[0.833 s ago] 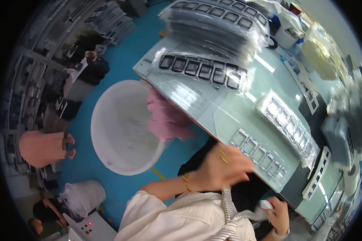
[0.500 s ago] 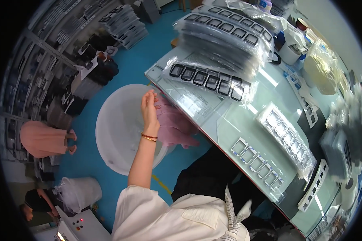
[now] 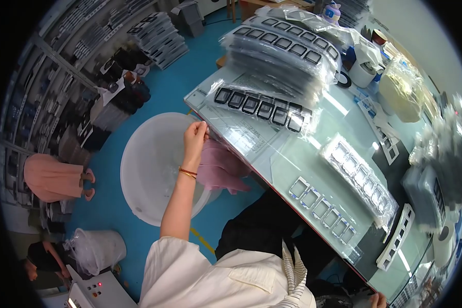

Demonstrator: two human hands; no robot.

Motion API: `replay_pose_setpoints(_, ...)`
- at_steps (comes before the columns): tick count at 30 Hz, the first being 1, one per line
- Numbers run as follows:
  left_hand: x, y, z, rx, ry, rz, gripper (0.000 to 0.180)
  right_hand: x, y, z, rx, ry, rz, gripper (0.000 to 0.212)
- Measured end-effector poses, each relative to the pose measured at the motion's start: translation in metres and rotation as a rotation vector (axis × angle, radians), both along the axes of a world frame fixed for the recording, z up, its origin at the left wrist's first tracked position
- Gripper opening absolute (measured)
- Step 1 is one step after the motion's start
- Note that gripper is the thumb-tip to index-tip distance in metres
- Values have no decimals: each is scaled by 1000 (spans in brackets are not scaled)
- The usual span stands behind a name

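Note:
My left hand (image 3: 195, 135) is closed, with its fingertips at the left edge of the glass-topped table (image 3: 262, 149). Whatever the fingers hold, if anything, is hidden. A pink cloth (image 3: 222, 167) hangs just beside that hand, below the table edge. Under my left forearm stands a large round white tub (image 3: 151, 169). Only a little of my right hand (image 3: 379, 300) shows, at the lower right by the table's near corner; most of its fingers are cut off by the picture's edge.
On the table lie a row of white frames (image 3: 323, 209), a wrapped white strip (image 3: 359, 177), wrapped black frames (image 3: 262, 109) and a tall stack of wrapped frames (image 3: 280, 56). A bagged bin (image 3: 100, 251) stands left on the floor. Two other people (image 3: 54, 177) (image 3: 46, 259) are further off.
My left hand has closed from stretched fingers and moved slightly down and right to the table edge. My right hand has come into view at the lower right.

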State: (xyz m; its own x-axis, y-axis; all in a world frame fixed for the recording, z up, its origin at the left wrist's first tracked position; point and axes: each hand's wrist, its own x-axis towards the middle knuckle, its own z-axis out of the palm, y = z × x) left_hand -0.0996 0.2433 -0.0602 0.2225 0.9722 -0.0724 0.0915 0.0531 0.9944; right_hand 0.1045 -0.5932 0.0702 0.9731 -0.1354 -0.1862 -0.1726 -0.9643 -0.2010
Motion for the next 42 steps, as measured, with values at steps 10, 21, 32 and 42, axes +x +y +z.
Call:
replay_pose_setpoints(10, 8, -18, 37, 83, -160, 25, 18, 41, 196, 98, 219, 135, 172, 38)
replay_pose_setpoints(21, 59, -126, 136, 579, -105, -206, 13, 54, 496, 87, 748, 117, 1139, 20)
replay_pose_setpoints(32, 94, -195, 178, 810, -372, -539, 19, 41, 519, 143, 672, -342, 1277, 20)
replay_pose_setpoints(42, 87, -227, 83, -88, -424, -631, 49, 22, 431, 260, 452, -375, 1133, 3)
